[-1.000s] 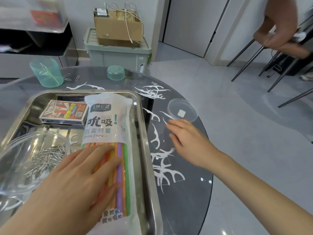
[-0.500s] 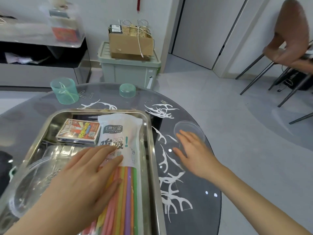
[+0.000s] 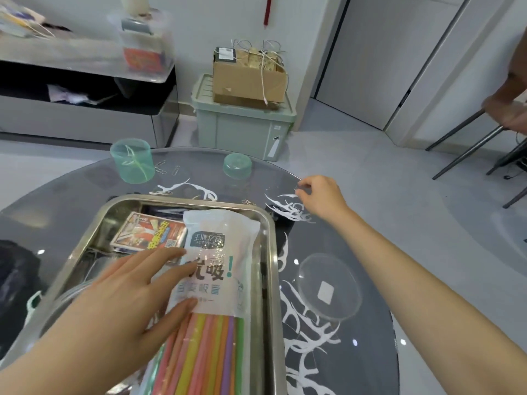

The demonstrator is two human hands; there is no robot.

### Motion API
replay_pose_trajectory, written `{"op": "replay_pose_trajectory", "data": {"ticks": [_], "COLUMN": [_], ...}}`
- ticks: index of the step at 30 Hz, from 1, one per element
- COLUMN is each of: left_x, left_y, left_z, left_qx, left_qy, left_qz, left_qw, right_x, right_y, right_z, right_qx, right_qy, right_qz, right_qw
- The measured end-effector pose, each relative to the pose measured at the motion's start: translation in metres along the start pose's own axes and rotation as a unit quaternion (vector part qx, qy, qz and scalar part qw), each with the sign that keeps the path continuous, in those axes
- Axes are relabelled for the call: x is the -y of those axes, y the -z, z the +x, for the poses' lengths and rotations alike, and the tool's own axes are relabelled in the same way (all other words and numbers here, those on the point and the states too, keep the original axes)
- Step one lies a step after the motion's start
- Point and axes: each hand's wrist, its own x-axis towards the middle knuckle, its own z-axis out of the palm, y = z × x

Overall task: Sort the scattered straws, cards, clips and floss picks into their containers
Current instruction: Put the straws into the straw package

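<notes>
Partly done. In tray [image 3: 270, 252]: straw bag [image 3: 219, 269], card box [image 3: 148, 232]. Left hand [image 3: 128, 295] flat, fingers straight, on bag. Right hand [image 3: 319, 195] at far table [image 3: 71, 195] edge, pinching what looks like a small clip [image 3: 296, 190]. Left to gather: floss picks [image 3: 310, 329] right of tray, clips [image 3: 161, 168] by far green cup [image 3: 132, 162].

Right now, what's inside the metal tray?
A straw bag under the left hand, a card box, part of a clear bowl. The arm hides its contents.
</notes>
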Motion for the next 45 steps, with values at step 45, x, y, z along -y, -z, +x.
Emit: {"op": "replay_pose_trajectory", "data": {"ticks": [45], "left_x": [0.067], "left_y": [0.044], "left_z": [-0.022], "left_qx": [0.045], "left_qy": [0.142], "left_qz": [-0.094], "left_qw": [0.984], "right_x": [0.197], "right_y": [0.012], "right_z": [-0.198], "right_qx": [0.083], "right_qy": [0.133], "right_qz": [0.129], "right_qw": [0.979]}}
